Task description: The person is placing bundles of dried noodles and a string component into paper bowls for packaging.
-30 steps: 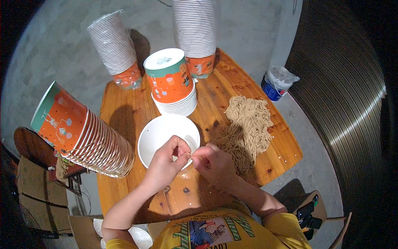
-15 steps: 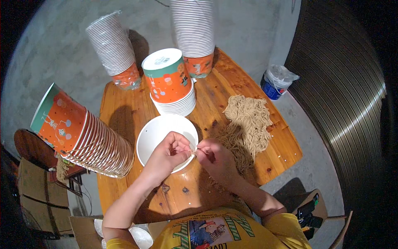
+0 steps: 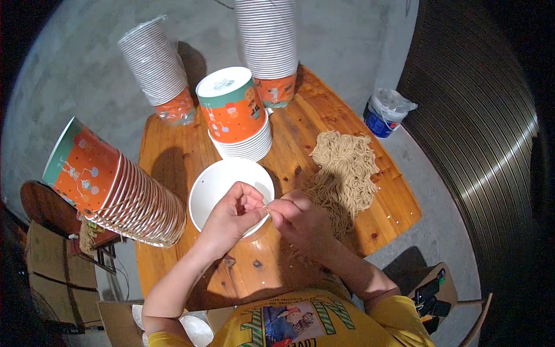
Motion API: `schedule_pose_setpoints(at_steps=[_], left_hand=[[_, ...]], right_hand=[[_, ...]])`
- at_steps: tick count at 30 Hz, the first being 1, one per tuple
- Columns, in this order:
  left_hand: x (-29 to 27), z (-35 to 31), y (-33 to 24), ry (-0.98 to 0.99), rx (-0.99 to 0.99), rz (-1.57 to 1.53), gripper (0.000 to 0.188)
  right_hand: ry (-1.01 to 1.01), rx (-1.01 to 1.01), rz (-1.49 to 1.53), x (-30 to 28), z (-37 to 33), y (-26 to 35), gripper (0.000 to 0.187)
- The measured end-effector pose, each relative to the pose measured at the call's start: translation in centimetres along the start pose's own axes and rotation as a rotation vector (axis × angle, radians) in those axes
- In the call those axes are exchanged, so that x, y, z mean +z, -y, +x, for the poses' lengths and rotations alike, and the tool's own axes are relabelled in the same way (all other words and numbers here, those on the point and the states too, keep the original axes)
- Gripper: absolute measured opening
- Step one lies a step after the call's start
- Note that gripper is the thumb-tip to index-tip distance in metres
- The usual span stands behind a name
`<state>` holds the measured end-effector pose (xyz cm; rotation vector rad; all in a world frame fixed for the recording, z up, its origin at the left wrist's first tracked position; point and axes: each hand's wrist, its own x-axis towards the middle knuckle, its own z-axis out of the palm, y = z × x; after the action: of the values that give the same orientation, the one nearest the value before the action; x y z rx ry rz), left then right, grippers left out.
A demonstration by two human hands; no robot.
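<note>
A white-lined paper bucket [image 3: 215,184] stands mouth up on the wooden table in front of me. Over its near right rim, my left hand [image 3: 234,217] and my right hand [image 3: 303,224] meet fingertip to fingertip. Both pinch a short bit of thin tan cord [image 3: 266,211], most of it hidden by the fingers. A heap of loose tan cord [image 3: 348,173] lies to the right, its near part in shadow beside my right hand. At the left leans a stack of orange and green paper buckets [image 3: 92,173] with tan cord strands around the rims.
Behind the bucket stands an upside-down bucket stack [image 3: 234,118]. Two tall wrapped stacks [image 3: 151,63] [image 3: 269,40] rise at the table's [image 3: 289,139] far edge. A blue and white pail [image 3: 383,115] is on the floor at right. Cardboard boxes [image 3: 60,272] sit at left.
My right fingers have turned and closed in against my left fingertips at the cord. My left hand has hardly moved, and the bucket stays under both hands.
</note>
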<state>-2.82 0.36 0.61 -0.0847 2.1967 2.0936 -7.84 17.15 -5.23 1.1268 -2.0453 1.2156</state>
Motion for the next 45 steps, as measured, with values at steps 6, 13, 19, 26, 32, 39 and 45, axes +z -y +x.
schedule_pose_setpoints(at_steps=[6, 13, 19, 26, 32, 39, 45], left_hand=[[0.3, -0.2, 0.0, 0.001, 0.082, 0.199, 0.02], [0.3, -0.3, 0.0, 0.023, 0.135, 0.451, 0.022], [0.1, -0.4, 0.1, -0.035, 0.293, 0.689, 0.011], [0.0, -0.3, 0.1, -0.045, 0.306, 0.656, 0.006], [-0.3, 0.0, 0.6, -0.057, 0.32, 0.586, 0.004], [-0.5, 0.0, 0.4, -0.048, 0.188, 0.516, 0.004], [-0.7, 0.2, 0.6, -0.019, 0.1, 0.42, 0.005]], right_hand=[[0.023, 0.07, -0.03, 0.2, 0.1, 0.2, 0.019], [0.069, 0.391, 0.359, 0.1, 0.1, 0.5, 0.007], [0.17, 0.481, 0.514, -0.2, -0.6, 0.7, 0.004], [0.165, 0.658, 0.835, 0.7, -2.0, 1.2, 0.006], [0.133, 0.628, 0.94, 1.5, -2.6, 1.0, 0.007], [0.19, 0.69, 0.972, 1.3, -2.6, 1.7, 0.007], [0.187, 0.681, 0.923, 1.7, -2.7, 1.7, 0.007]])
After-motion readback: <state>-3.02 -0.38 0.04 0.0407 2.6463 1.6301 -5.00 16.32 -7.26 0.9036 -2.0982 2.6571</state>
